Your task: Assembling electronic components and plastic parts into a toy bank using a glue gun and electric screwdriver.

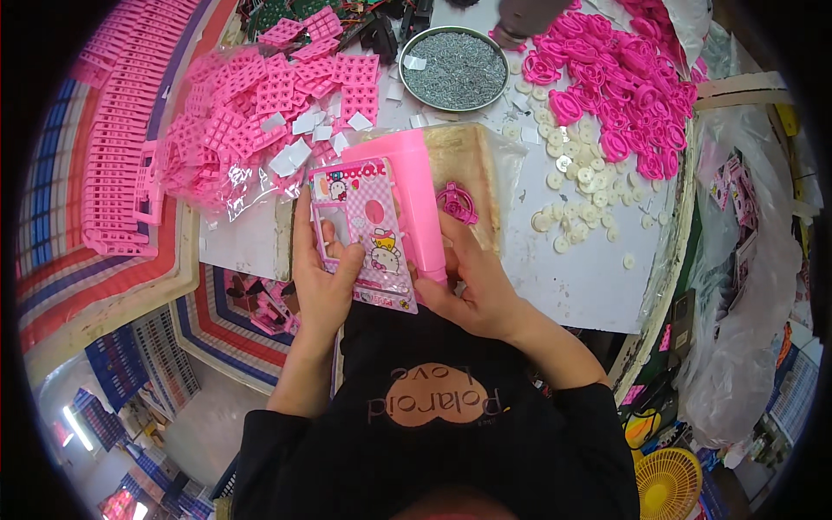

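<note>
My left hand (322, 282) is closed on a flat panel (355, 221) printed in pink check with cartoon cats. Its thumb presses the front, and fingertips show through the panel's cut-out window. Just behind and to the right, my right hand (481, 290) grips a plain pink plastic casing (419, 186) by its lower end. Panel and casing overlap at a tilt, held over the near part of the table; whether they are joined, I cannot tell. Beyond them lies a tan pad (475, 156), with a pink ring-shaped part (457, 203) on it.
Pink keypad pieces (227, 121) and small white squares (290, 158) lie at left. A round dish (402, 80) of screws stands at the back. A dark tool tip (524, 17) hangs beside it. Pink loop parts (624, 104) and white discs (582, 182) cover the right.
</note>
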Demonstrator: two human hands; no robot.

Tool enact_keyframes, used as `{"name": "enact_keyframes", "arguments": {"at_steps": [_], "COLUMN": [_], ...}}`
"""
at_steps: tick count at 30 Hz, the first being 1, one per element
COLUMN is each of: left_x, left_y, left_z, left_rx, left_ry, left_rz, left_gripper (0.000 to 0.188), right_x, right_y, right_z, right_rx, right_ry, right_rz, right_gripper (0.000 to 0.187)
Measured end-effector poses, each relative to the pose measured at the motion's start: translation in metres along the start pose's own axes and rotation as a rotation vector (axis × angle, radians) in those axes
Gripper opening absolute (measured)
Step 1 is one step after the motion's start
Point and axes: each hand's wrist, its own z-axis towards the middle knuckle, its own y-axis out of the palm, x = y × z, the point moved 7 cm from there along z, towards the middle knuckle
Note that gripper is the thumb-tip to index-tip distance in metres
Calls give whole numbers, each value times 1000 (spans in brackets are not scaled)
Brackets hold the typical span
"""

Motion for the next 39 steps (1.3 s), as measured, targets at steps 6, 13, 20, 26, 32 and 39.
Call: {"name": "enact_keyframes", "arguments": {"at_steps": [6, 13, 20, 26, 32, 39], "left_x": [7, -4, -7, 5, -20, -47], "left_y": [3, 4, 7, 2, -25, -22], "left_z": [-1, -14, -16, -5, 29, 23], "left_rx": [-11, -25, -24, -119, 121, 109], "left_ry": [9, -17, -101, -208, -91, -215], "left_rz": [33, 61, 51, 427, 3, -362], "left_gripper": [86, 84, 84, 71, 37, 45], "right_x": [-10, -6, 2, 11, 10, -3], "right_y": [-1, 2, 6, 2, 4, 4], "right_z": [3, 5, -1, -2, -4, -5], "right_rx": [-89, -200, -70, -73, -122, -90], "right_ry": [57, 40, -97, -12, 45, -110], "right_rz": [-95, -10, -10, 104, 262, -68], "right_gripper": [77, 88, 100, 100, 99, 103]}}
